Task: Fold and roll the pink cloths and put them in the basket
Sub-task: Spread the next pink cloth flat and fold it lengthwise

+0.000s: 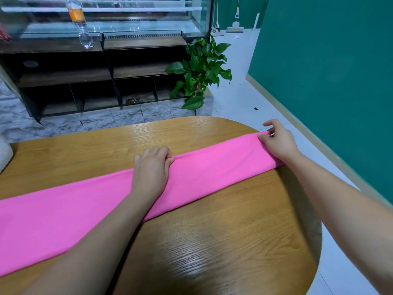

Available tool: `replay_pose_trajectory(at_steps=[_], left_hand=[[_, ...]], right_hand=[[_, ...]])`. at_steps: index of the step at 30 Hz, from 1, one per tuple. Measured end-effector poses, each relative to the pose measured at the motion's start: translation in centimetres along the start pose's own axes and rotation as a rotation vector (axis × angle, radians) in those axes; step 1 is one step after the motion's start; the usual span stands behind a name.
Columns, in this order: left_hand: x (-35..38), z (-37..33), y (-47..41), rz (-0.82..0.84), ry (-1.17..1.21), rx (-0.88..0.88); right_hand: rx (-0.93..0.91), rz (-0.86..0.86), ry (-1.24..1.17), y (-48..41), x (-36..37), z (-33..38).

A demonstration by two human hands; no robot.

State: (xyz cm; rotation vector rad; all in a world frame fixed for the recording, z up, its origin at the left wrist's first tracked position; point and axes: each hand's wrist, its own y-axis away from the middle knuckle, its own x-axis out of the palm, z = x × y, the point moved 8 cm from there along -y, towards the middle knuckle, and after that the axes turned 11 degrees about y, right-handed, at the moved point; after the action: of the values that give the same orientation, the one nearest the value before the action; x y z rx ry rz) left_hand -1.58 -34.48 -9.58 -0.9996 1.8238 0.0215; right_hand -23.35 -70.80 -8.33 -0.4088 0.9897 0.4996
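Nearest us is the wooden table (212, 241), and across it the pink cloth (212, 165) lies as a long, narrow band, running from the left edge of view to the table's right rim. Our left hand (152, 167) sits on the middle of the band, fingers curled over its far edge and gripping the fold. Our right hand (277, 141) pinches the cloth's right end at the rim. We judge the lengthwise folding done or nearly so, with the edges now being squared. Rolling has not begun, since no coil shows at the right end. The basket is out of view, and we see no other pink cloths, so rolling and stowing remain.
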Motion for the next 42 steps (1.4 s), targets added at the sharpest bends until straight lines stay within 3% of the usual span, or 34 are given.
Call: replay_pose_trajectory(at_steps=[6, 11, 17, 22, 24, 26, 30, 34, 42], left_hand=[[0.1, -0.1, -0.1, 0.001, -0.009, -0.008], [-0.3, -0.4, 0.0, -0.025, -0.078, -0.006], [-0.9, -1.7, 0.4, -0.078, -0.225, 0.057], [-1.3, -1.9, 0.3, -0.101, -0.249, 0.047], [-1.2, -1.9, 0.4, -0.091, -0.242, 0.055], [-0.9, -2.0, 0.4, -0.063, -0.213, 0.068], [-1.1, -2.5, 0.5, -0.034, -0.148, 0.074], [-1.6, -2.9, 0.7, -0.042, -0.151, 0.116], [-1.2, -2.0, 0.7, -0.035, -0.160, 0.077]], right_hand=[[0.018, 0.077, -0.042, -1.3, -1.2, -1.4], [-0.028, -0.036, -0.070, -1.3, -0.9, -0.6], [-0.086, -0.169, 0.148, -0.3, 1.5, 0.3], [-0.150, -0.254, 0.508, -0.5, 1.1, 2.3], [-0.240, -0.281, 0.509, 0.9, 1.2, 5.0], [-0.363, -0.219, 0.419, 3.2, 2.2, 8.6], [-0.615, 0.123, 0.242, 9.0, 6.2, 15.5], [-0.711, 0.328, 0.282, 12.9, 9.8, 18.1], [-0.648, 0.329, 0.413, 10.6, 9.3, 12.4]])
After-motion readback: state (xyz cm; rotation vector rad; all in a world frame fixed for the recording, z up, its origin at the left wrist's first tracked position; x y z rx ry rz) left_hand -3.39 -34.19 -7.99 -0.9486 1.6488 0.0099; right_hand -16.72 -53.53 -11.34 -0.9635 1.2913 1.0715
